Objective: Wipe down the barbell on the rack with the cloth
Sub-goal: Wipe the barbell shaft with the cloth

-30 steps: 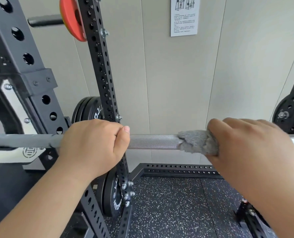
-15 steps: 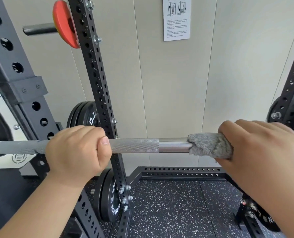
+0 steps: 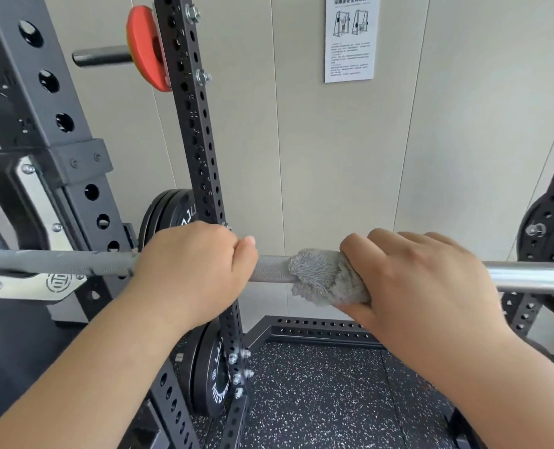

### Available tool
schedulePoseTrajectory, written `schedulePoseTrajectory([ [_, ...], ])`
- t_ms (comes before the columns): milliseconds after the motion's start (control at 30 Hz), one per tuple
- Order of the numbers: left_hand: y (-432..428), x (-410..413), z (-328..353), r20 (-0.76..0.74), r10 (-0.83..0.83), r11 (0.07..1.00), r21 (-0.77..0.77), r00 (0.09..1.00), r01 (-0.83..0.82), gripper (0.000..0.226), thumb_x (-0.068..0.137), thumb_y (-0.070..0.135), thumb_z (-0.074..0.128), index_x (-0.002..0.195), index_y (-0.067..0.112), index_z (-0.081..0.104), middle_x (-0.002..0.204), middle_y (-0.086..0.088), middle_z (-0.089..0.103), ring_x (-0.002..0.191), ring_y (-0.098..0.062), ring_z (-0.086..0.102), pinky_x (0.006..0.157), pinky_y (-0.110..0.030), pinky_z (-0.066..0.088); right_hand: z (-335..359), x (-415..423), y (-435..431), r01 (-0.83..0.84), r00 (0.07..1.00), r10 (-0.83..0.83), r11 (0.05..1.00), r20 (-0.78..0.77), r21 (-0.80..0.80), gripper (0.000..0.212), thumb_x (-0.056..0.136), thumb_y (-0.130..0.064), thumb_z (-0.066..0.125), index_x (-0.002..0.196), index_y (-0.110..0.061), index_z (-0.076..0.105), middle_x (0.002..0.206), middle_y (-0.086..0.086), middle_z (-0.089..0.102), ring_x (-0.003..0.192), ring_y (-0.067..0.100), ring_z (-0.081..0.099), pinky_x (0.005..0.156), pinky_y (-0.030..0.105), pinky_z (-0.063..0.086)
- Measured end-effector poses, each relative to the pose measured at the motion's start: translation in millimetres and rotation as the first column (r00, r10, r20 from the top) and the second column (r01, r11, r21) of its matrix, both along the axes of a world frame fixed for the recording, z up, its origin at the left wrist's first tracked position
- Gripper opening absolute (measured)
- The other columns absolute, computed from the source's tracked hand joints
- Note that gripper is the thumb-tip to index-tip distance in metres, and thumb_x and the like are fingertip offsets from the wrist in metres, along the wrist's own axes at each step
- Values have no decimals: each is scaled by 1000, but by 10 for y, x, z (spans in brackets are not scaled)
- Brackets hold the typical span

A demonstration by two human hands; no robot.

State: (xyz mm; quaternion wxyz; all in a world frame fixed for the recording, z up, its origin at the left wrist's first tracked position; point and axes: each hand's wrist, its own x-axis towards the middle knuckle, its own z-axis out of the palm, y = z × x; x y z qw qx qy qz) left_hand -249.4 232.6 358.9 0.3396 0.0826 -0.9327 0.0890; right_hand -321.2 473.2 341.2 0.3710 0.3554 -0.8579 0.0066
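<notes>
2 hands on 1 barbell (image 3: 272, 271); R hand (image 3: 421, 286) grips 1 cloth (image 3: 324, 277).

Single head-worn wide-angle view, forward and down, close behind the barbell (image 3: 272, 270), toward the wall (image 3: 334, 157).

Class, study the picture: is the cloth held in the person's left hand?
No, the right hand grips the grey cloth around the barbell, while the left hand grips bare metal.
</notes>
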Motion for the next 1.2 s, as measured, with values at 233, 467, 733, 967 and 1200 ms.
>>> schedulePoseTrajectory([
  [233, -65, -13, -207, -205, -85, 995, -71, 975, 72, 49, 93, 33, 31, 47, 21, 42, 42, 5, 36, 37, -22, 35, 50, -16, 17, 92, 179, 110, 5, 994, 9, 991, 107, -137, 83, 86, -92, 14, 75, -21, 55, 61, -6, 40, 53, 26, 42, 59, 38, 36],
  [467, -101, -65, -266, -398, -157, 986, -122, 904, 117, 50, 102, 34, 22, 56, 24, 37, 51, 8, 28, 47, -19, 27, 54, -25, 5, 9, 151, -312, 3, 1000, -4, 987, -4, -162, 60, 100, -74, 29, 70, -25, 45, 60, -7, 38, 51, 23, 39, 56, 33, 31],
  [733, -84, -57, -334, -356, -149, 989, -66, 922, 134, 51, 102, 36, 28, 58, 20, 47, 52, 4, 40, 48, -24, 38, 53, -33, 20, 205, 81, 162, 277, 960, -266, 946, 87, -166, 65, 103, -62, 17, 54, -27, 41, 40, -9, 36, 36, 7, 38, 43, 16, 21],
  [967, 164, -19, -51, -77, -44, 999, -5, 996, 44, 59, 94, 46, 21, 48, 17, 43, 41, 5, 38, 37, -14, 40, 40, -22, 26, -28, 89, -211, 61, 996, -73, 979, -59, -195, 49, 104, -53, 32, 69, -25, 51, 57, -7, 41, 49, 23, 39, 54, 32, 25],
  [1200, 331, -119, -79, -84, -61, 996, 59, 995, 66, 56, 94, 42, 25, 46, 17, 35, 39, 5, 34, 34, -19, 38, 39, -22, 31, 50, -46, 321, 142, 988, -152, 970, -39, -197, 54, 102, -55, 28, 62, -25, 48, 50, -7, 38, 43, 19, 40, 50, 26, 16],
])
